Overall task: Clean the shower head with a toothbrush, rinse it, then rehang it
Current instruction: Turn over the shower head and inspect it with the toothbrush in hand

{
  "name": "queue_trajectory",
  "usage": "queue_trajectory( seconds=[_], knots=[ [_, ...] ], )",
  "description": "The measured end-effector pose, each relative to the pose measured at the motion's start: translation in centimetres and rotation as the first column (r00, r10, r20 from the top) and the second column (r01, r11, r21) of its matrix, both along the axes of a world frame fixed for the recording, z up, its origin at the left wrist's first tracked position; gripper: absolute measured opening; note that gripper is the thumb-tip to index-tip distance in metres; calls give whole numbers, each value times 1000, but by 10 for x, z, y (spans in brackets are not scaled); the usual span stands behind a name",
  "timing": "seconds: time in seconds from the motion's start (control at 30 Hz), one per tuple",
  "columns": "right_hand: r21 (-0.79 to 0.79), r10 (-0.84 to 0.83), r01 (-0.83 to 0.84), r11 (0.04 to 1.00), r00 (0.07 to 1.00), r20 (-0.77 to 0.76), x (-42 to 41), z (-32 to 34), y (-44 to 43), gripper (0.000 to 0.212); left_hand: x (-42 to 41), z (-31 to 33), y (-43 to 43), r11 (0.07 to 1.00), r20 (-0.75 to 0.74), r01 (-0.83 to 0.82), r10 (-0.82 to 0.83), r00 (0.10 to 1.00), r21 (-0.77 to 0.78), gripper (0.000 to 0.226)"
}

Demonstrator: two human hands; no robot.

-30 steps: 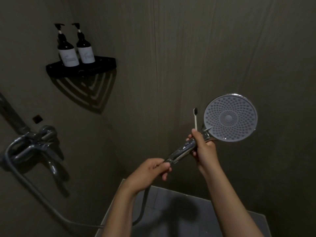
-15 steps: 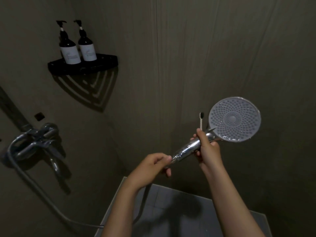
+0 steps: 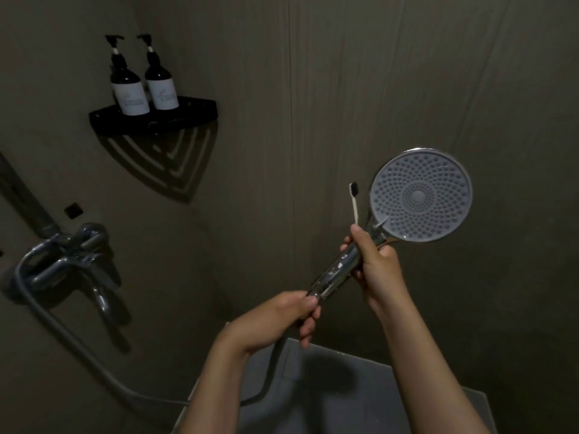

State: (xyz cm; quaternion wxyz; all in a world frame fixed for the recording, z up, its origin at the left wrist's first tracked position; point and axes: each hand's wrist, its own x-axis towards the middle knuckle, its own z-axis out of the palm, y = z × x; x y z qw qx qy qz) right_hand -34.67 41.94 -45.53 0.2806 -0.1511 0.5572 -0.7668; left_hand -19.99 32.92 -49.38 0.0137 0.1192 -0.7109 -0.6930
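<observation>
Right of centre in the frame, the shower head point(image 3: 420, 194) is held up with its grey nozzle face turned toward the person, free of any wall holder. The right hand point(image 3: 374, 264) is wrapped tight around the chrome handle point(image 3: 336, 270) just below the disc, and the same grip pins a toothbrush point(image 3: 354, 202), which stands upright beside the disc's left rim with its dark bristles on top. The left hand point(image 3: 283, 317) is closed around the lower end of the handle where the hose point(image 3: 78, 346) joins, the hose looping down and away to the mixer tap point(image 3: 67, 255) at the left edge. The polished chrome looks slick, more so once wet, so the handle seems the sound place to hold; the wide disc would be awkward to grasp. The head looks rigid and top-heavy, while the hose will tug sideways. The brush appears light and thin, easily dropped from a shared grip. Two pump bottles point(image 3: 142, 86) stand on the corner shelf point(image 3: 188, 115), upper left.
</observation>
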Motion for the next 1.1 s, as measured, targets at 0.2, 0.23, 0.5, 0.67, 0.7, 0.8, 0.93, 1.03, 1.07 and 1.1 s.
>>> queue_trajectory(
  seconds=[0.2, 0.23, 0.5, 0.67, 0.7, 0.8, 0.93, 1.03, 1.07, 1.1],
  knots=[
    [7, -156, 155, 988, 987, 40, -6, -3, -4, 19, -12, 3, 16, 639, 23, -170, 282, 959, -750, 22],
    [13, -180, 180, 984, 983, 38, -8, -4, -5, 19, -15, 3, 21, 477, 4, -154, 314, 950, -865, 25],
    [43, -155, 153, 987, 987, 44, -9, -3, 1, 15, -17, -5, 12, 786, -14, -210, 249, 969, -582, 18],
    [4, -56, 56, 998, 998, 15, -6, 1, 1, 15, -10, 1, 5, 989, -12, -87, 87, 996, -122, 17],
    [-3, -44, 44, 999, 999, 10, -6, 2, 1, 15, -9, 2, 6, 992, -18, -77, 75, 997, -101, 19],
    [-21, -19, 19, 1000, 1000, -4, -6, 3, 1, 14, -9, 3, 6, 996, -21, -50, 49, 999, -75, 19],
    [-31, -49, 48, 998, 999, -23, -6, 4, -3, 14, -12, 2, 10, 986, 30, -84, 89, 996, -143, 21],
    [-54, -98, 99, 994, 995, 17, -9, 5, -4, 17, -17, 5, 18, 896, 11, -182, 203, 979, -406, 26],
    [-67, -110, 112, 991, 993, 33, -12, 5, -3, 18, -19, 6, 21, 821, -2, -192, 226, 974, -537, 26],
    [-69, -121, 123, 990, 992, 40, -14, 5, -3, 18, -21, 8, 23, 740, -12, -196, 247, 969, -644, 25]
  ],
)
